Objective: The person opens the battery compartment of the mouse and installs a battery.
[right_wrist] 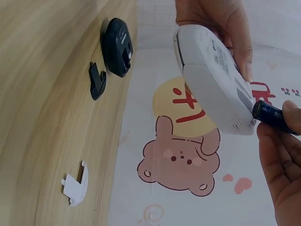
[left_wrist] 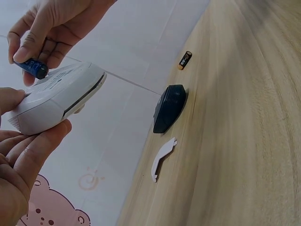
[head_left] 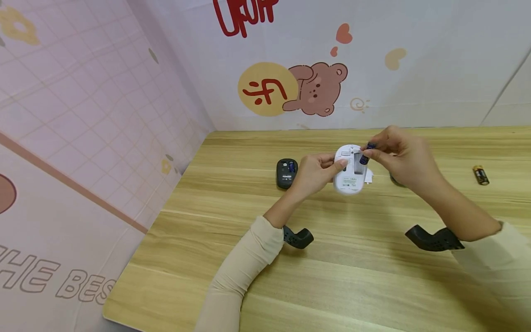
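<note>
My left hand (head_left: 317, 177) holds a white computer mouse (head_left: 350, 184) above the table, its underside facing the head camera and its battery compartment uncovered. Between thumb and fingers, my right hand (head_left: 408, 157) pinches a dark blue battery (head_left: 365, 157). In the head view the battery overlaps the compartment's upper end; the right wrist view has the battery (right_wrist: 272, 116) tilted beside the mouse (right_wrist: 211, 75). Whether it touches the compartment I cannot tell. On the table under the mouse lies a white battery cover (left_wrist: 163, 160), partly hidden in the head view.
A black mouse (head_left: 286, 174) lies underside up on the left, with a blue battery in its open compartment. Beside it is a black cover (right_wrist: 97, 81). A dark, ridged object (left_wrist: 170, 109) and a black-and-gold battery (head_left: 481, 175) are farther right. A printed wall backs the table.
</note>
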Tool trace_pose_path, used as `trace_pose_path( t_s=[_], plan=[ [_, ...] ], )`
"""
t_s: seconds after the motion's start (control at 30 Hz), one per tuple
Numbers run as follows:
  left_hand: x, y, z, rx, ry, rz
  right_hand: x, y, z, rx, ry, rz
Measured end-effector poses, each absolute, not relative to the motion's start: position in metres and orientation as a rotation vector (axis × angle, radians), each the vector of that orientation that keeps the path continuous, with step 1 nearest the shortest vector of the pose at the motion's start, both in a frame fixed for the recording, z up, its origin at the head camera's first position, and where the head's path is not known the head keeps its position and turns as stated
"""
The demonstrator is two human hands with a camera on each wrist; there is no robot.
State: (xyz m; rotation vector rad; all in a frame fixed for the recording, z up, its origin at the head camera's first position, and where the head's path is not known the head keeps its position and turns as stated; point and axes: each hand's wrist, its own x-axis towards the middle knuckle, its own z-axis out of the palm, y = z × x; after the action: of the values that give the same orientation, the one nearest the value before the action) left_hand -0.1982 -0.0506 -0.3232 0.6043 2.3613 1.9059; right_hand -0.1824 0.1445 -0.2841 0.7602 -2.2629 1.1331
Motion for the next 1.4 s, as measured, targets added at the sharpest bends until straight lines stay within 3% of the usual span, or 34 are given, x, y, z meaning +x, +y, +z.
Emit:
trace_pose_path(
  t_s=[0.4,1.4],
  plan=[
    [-0.199,-0.052,-0.325,0.614,2.367,1.892,-0.186,0.134,-0.29,0.891,-2.101,0.972],
    [-0.2,-0.054,-0.325,0.614,2.373,1.902,-0.189,0.13,-0.296,0.842,-2.284,0.844]
  ],
)
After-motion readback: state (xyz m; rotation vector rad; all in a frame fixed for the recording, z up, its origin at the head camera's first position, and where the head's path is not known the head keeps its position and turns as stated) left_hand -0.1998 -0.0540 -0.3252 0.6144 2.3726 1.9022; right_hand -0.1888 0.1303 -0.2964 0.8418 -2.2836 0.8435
